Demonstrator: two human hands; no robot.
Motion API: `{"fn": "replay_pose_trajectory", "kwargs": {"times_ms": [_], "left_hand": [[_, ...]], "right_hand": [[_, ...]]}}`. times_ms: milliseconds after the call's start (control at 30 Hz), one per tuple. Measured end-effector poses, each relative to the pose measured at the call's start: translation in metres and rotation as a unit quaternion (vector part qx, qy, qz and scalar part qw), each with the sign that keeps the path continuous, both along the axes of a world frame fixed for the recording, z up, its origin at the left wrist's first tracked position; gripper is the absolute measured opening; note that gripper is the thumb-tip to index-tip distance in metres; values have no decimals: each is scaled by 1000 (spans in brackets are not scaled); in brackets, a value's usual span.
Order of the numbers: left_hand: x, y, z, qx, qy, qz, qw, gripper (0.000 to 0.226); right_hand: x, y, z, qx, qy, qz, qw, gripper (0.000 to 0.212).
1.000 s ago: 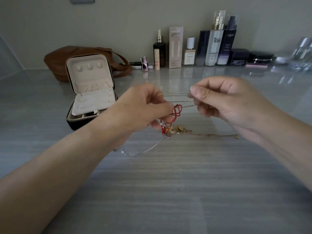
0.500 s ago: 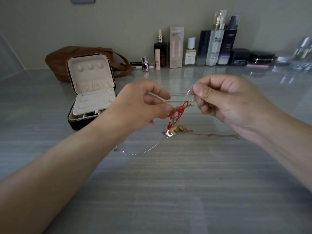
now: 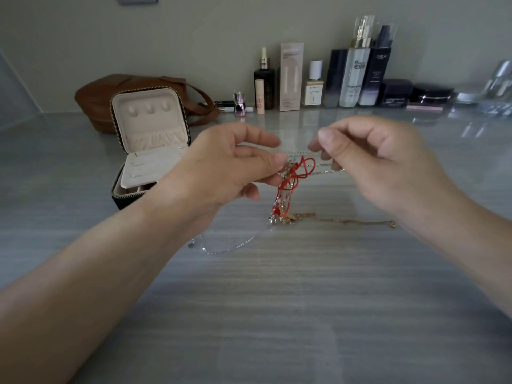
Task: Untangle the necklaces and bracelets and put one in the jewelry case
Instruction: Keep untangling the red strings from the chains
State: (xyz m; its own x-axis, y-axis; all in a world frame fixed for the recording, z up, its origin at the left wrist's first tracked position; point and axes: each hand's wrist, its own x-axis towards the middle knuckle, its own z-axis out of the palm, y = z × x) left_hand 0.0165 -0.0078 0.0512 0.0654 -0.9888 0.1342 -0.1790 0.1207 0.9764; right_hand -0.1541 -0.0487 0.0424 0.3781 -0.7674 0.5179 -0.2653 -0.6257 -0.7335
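Grey streaked countertop [image 3: 277,314], dim room, plain wall at the back. Nearest me, two bare forearms come in from the bottom corners, w/ both hands raised over the middle of the counter.

Below the left hand [image 3: 221,167] & a bit nearer, a thin silver tail [image 3: 227,249] curves flat on the counter, running up toward the hanging clump. Under the right hand [image 3: 374,162] a gold chain [image 3: 352,220] lies stretched along the surface, one end out by the right wrist, the other in the clump.

The tangle [image 3: 281,214] hangs between the hands & down. It's a red cord [image 3: 297,173] looped several times, w/ small gold & silver bits at the bottom that touch or nearly touch the counter, can't tell which.

Left hand: thumb & forefinger pressed together on the top of the tangle, other fingers curled under. Right hand: thumb & fingers pinched on silver strands [image 3: 321,165] that run taut across the gap to the left fingertips. Approx. two or three strands, too fine to count. The hands are close, not touching. Can't tell whether strands & tail are one chain.

Beyond the left hand & partly hidden by it, the jewelry case [image 3: 149,151] stands open, lid upright. Cream lining, three small tabs up top, gathered pocket below. Behind the case sits a brown leather bag [image 3: 102,98]. Beyond the right hand, along the wall, there's a row of cosmetics bottles [image 3: 354,76], boxes & dark jars.
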Motion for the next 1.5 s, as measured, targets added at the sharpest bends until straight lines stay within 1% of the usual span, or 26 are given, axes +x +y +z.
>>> {"fn": "replay_pose_trajectory", "kwargs": {"times_ms": [67,133,167,233,300,400,500,633,700,800,933,1033,1100,1167,1233,1300,1433,1500], "left_hand": [[-1,0,-1,0,-1,-2,1000,17],[-2,0,-2,-4,-3,-4,1000,16],[-2,0,-2,-6,-3,-4,1000,15],[-2,0,-2,-5,4,1,1000,13],[0,-1,-1,-5,20,7,1000,9],[2,-2,-1,-6,27,12,1000,6],[0,-1,-1,-10,15,9,1000,7],[-2,0,-2,-26,-1,17,1000,9],[-1,1,-2,-31,-2,23,999,9],[1,0,-2,-39,-7,27,999,7],[0,0,-1,-48,-3,20,999,10],[-3,1,-2,-70,-14,19,997,19],[-5,1,-3,-97,-43,22,994,23],[-6,2,-3,-130,-80,27,988,26],[-7,2,-3,-153,-110,34,981,27],[-5,1,-3,-161,-118,42,979,25],[0,-2,-2,-161,-94,48,981,20],[-1,-2,-3,-157,-91,40,983,20]], "right_hand": [[1,3,1,-22,16,15,1000,14],[4,3,-1,-43,63,24,997,5],[5,2,-3,-51,81,19,995,5],[5,1,-5,-54,96,10,994,17],[5,1,-4,-51,100,1,994,22],[3,0,-4,-34,86,4,996,18],[3,3,-3,-26,68,29,997,10],[7,6,-5,-28,109,28,993,5],[7,5,-6,-24,112,23,993,3],[5,4,-4,-20,98,17,995,7],[3,5,-2,-19,68,28,997,1],[6,6,-3,-32,59,31,997,19],[10,7,-6,-42,74,16,996,25],[12,6,-8,-51,86,-1,995,20],[12,5,-9,-46,90,-9,995,9],[11,5,-7,-28,87,-6,996,4],[10,7,-5,-12,72,8,997,7],[13,8,-5,-8,74,18,997,18]]}}
